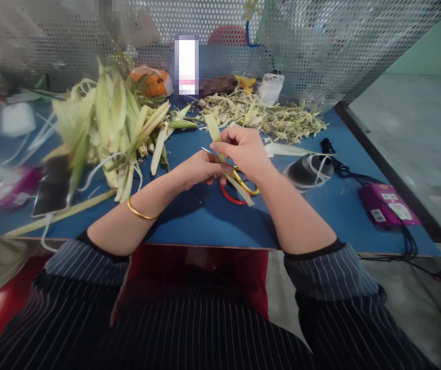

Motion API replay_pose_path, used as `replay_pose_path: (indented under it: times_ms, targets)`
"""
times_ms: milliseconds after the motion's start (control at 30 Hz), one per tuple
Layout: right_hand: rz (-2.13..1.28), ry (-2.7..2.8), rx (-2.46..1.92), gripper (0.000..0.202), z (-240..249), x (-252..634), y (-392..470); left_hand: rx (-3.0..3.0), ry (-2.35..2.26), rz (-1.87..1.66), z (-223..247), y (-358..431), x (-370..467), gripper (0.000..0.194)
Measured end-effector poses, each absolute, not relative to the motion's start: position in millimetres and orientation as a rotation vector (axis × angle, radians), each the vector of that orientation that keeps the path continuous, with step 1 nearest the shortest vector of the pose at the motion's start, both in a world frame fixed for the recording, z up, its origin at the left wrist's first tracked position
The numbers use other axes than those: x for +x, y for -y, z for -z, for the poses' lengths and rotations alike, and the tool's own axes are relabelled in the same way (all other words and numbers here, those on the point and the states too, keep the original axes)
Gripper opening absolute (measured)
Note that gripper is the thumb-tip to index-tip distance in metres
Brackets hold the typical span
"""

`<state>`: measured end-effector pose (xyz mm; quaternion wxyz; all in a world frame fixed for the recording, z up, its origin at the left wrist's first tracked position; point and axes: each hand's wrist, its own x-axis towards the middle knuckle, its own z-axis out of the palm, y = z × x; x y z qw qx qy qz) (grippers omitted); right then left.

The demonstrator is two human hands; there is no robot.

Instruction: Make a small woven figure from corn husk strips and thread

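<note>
A pale green strip of corn husk (212, 127) runs between my two hands, one end standing up above the fingers and the other hanging down to the right. My right hand (245, 149) pinches its upper part between thumb and fingers. Lower down, my left hand (200, 170), with a gold bangle on the wrist, has its fingers closed on the same strip. Beneath the hands are scissors (231, 198) with one red and one yellow handle loop; their blades are mostly hidden behind my left hand.
A heap of corn husks (108, 118) lies at the left beside a dark phone (53, 187) with a white cable. Husk scraps (266, 115) are spread along the back. At the right are a thread-wrapped dark object (308, 170) and a purple package (387, 204). Perforated mesh (320, 46) stands behind.
</note>
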<state>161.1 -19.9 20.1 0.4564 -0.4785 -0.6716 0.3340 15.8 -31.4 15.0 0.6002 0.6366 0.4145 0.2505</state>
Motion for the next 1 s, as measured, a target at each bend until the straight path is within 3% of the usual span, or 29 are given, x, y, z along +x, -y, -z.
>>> replay_pose_path:
  times_ms: [367,500,567,667,800,900,1000]
  targets:
    - [-0.759,1.534,-1.131,0.031,-12.7,149.4,26.9,1.533,-0.925,-0.485,-20.8,33.6,10.6,0.017]
    - [-0.425,1.666,-1.084,0.019,-12.9,156.6,24.9,1.317,-0.962,-0.581,-14.7,25.5,11.0,0.013]
    - [-0.195,1.684,-1.078,0.014,-15.9,162.4,25.2,1.142,-1.007,-0.721,-12.4,18.4,9.8,0.021]
    - [0.001,1.644,-1.142,0.023,-20.2,166.0,28.5,0.958,-0.905,-0.866,-14.0,8.6,5.0,0.020]
    - [-0.256,1.692,-1.264,0.037,-14.9,157.2,29.5,0.944,-0.770,-1.055,-18.4,3.2,-0.9,0.004]
    - [-0.674,1.729,-1.220,0.032,-5.7,148.0,26.4,0.965,-0.721,-1.098,-17.4,3.6,-0.9,0.007]
    - [-0.782,1.695,-1.157,0.021,0.9,144.0,24.5,0.934,-0.718,-1.103,-15.1,4.4,0.9,0.006]
